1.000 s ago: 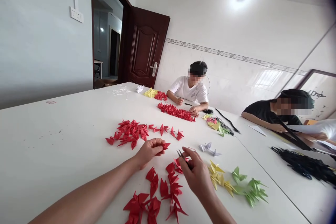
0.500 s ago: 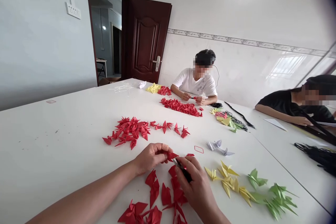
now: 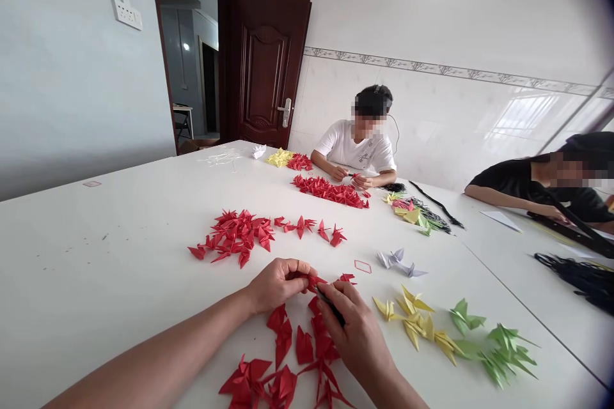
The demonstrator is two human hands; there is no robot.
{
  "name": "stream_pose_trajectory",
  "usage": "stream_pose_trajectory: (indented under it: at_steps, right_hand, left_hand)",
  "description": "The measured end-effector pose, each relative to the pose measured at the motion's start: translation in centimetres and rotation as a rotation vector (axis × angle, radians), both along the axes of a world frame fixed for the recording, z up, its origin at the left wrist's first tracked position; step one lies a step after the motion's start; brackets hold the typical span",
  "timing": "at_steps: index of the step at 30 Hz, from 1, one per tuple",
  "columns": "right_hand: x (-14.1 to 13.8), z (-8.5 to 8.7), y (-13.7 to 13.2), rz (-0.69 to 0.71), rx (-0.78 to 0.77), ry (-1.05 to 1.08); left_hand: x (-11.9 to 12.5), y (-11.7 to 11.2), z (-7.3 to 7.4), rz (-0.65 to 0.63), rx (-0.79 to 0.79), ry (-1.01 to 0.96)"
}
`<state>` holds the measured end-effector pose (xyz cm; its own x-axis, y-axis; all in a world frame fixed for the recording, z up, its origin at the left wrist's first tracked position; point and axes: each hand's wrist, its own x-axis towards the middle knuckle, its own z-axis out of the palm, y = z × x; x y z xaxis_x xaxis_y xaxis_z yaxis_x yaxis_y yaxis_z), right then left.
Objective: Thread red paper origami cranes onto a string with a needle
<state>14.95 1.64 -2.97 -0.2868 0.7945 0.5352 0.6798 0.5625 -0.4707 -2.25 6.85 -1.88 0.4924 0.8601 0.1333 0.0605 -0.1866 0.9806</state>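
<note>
My left hand (image 3: 277, 282) pinches a small red paper crane (image 3: 317, 282) just above the white table (image 3: 96, 255). My right hand (image 3: 352, 332) is closed round small dark scissors (image 3: 329, 304), whose tip meets the crane. Under both hands lies a loose group of red cranes (image 3: 288, 364). A larger heap of red cranes (image 3: 237, 238) lies beyond my left hand. A tiny red paper ring (image 3: 363, 266) lies on the table right of the hands.
Yellow cranes (image 3: 417, 323) and green cranes (image 3: 499, 351) lie to my right, with pale grey ones (image 3: 398, 261) behind. A person in a white shirt (image 3: 357, 153) sits across by another red row (image 3: 330, 192). A person in black (image 3: 542, 188) sits right, near black cords (image 3: 580, 275).
My hands have come together: the scissors in my right hand moved from apart up to the crane held in my left. The view tilted down and shifted slightly.
</note>
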Motion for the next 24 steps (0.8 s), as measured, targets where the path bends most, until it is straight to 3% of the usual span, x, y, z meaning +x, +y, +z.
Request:
stream_pose_trajectory:
  at_steps: [8, 15, 20, 24]
  right_hand:
    - [0.0, -0.5, 0.1, 0.000, 0.007, 0.081]
    - [0.4, -0.7, 0.4, -0.133, 0.021, 0.160]
    - [1.0, -0.6, 0.6, -0.241, 0.005, 0.346]
    - [1.6, -0.3, 0.9, -0.334, -0.043, 0.488]
  left_hand:
    - [0.1, -0.2, 0.2, 0.002, -0.009, -0.068]
    - [-0.1, 0.6, -0.6, 0.226, -0.110, -0.148]
    - [-0.3, 1.2, -0.7, 0.446, -0.190, -0.254]
    - [-0.3, 1.3, -0.8, 0.509, -0.209, -0.292]
